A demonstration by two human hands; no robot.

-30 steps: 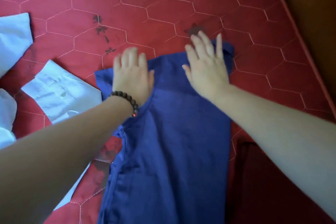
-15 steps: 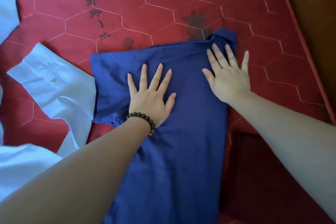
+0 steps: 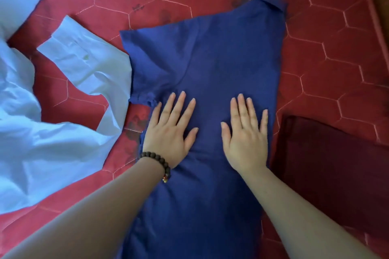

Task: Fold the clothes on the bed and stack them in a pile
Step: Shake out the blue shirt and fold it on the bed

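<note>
One blue shirt [image 3: 210, 65] lies flat at the middle of the red bed [image 3: 315, 27]. Two hands press on it, left hand [image 3: 168, 132] and right hand [image 3: 246, 139] side by side, fingers straight and slightly spread. One white shirt [image 3: 52, 90] lies at 9 o'clock, one folded dark red cloth [image 3: 328, 164] at 4 o'clock.

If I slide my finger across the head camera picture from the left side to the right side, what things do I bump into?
light blue shirt → left hand, flat on the dark blue shirt → right hand, flat on it too → dark maroon folded cloth, all lying on the red quilted bed cover.
</note>
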